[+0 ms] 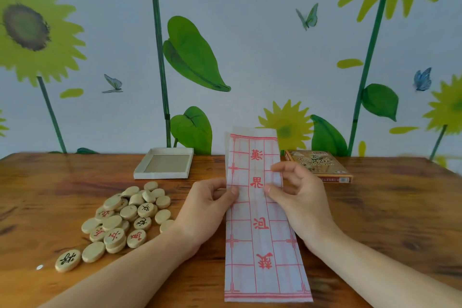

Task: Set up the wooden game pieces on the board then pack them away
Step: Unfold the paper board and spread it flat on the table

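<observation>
Toward the lower left of the frame the wooden game pieces (120, 222) lie in a loose heap on the bench (375, 220), some face up with red or dark characters, some blank side up, several stacked. I count roughly thirty; an exact number cannot be told because pieces hide one another. Above the heap, at centre frame, sits one empty box tray (163, 163).

Right of the heap, the left hand (207, 210) pinches the left edge of the board (260, 220), thumb on top. The board is one paper sheet printed with a red grid, folded into a narrow strip running from the lower centre up past the bench's far edge. The right hand (297, 192) pinches its right edge, fingertips curled onto the paper.

The step looks like unfolding the board. To do it well, each grip should catch only one layer and draw outward evenly; thin paper may tear at the creases. Flatten the folds before placing pieces, and open it clear of the heap.

At right, behind the hand, lies one printed box lid (318, 165).
</observation>
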